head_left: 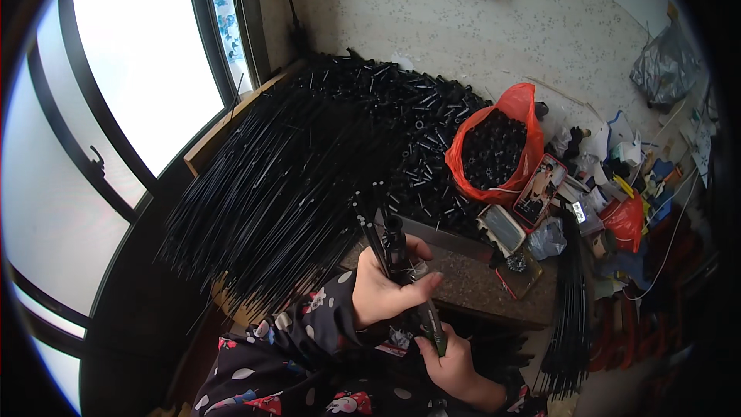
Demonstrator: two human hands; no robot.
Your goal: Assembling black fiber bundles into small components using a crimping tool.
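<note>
My left hand [390, 293] is closed around several thin black rods [372, 233] with pale tips, which stick up past the fingers. A black tubular part [394, 238] with a round open end stands among them, and the thumb lies across the front of the bundle. Lower and to the right, my right hand [455, 367] grips a slim dark tool [434, 330] with green at its lower end. Its upper end meets the underside of my left hand, where the working part is hidden.
A big pile of black rods [255, 177] covers the left. Small black tubular parts [421, 116] lie heaped behind. A red plastic bag [534, 133] holds small black pieces; a phone [540, 191] leans beside it. More rods [567, 324] hang at the right, beyond a metal strip [444, 238].
</note>
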